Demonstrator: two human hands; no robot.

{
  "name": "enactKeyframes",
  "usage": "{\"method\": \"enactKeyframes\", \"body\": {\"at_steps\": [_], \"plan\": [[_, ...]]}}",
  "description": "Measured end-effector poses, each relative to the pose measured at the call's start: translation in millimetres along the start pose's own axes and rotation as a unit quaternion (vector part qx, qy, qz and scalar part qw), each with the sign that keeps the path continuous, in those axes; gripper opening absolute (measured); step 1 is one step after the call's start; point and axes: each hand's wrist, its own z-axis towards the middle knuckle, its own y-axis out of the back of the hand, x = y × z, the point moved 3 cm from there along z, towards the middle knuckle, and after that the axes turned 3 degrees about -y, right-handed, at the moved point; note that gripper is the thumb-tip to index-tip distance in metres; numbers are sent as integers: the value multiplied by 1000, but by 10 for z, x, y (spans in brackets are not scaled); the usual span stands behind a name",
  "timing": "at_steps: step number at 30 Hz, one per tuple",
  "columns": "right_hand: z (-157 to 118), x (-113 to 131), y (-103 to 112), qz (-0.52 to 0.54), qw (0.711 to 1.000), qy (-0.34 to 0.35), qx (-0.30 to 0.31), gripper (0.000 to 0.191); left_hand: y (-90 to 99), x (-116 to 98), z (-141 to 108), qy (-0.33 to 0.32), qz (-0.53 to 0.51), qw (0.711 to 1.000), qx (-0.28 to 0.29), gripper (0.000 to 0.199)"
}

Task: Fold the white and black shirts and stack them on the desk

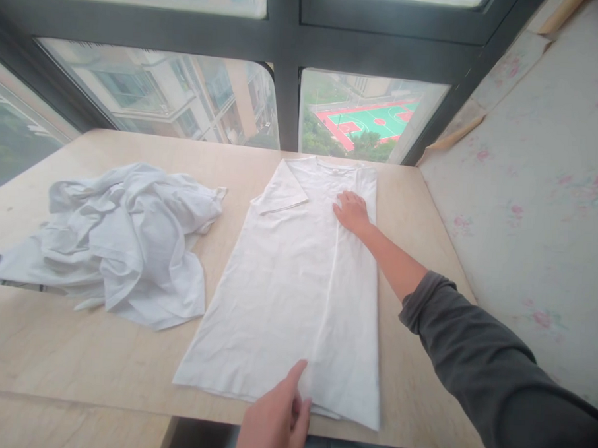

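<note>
A white T-shirt (276, 282) lies spread on the wooden surface, its neckline toward the window. Its right side is folded inward, leaving a long edge down the body, while the left sleeve shows at the upper left. My right hand (352, 212) rests on the upper part of the shirt by that folded edge, fingers slightly bent and holding nothing visible. At the bottom hem is my left hand (278, 414), with one finger stretched forward over the cloth and the others partly curled. Nothing shows in its grasp.
Left of the shirt sits a crumpled heap of white clothes (130, 236), one with a dark-trimmed edge. Dark window frames (286, 71) border the back of the wooden surface (99, 360). A flower-patterned wall (542, 215) rises on the right.
</note>
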Motion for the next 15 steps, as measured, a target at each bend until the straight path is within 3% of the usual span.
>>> {"method": "enactKeyframes", "body": {"at_steps": [3,5,7,10,12,15], "plan": [[77,143,29,-6,1000,4,-19,39,426,315,-7,52,97,986,-125,43],[175,343,47,-4,999,20,-27,38,773,560,-32,93,194,953,-215,45],[308,632,53,6,999,41,-22,37,1055,795,-64,131,266,920,-257,53],[546,1166,10,41,997,57,22,38,1264,1092,-105,193,236,921,-242,63],[704,1523,-58,66,994,59,62,40,1264,1227,-129,250,142,937,-197,59],[903,1932,-202,81,990,42,109,41,1169,1288,-164,317,33,938,-136,45]]}}
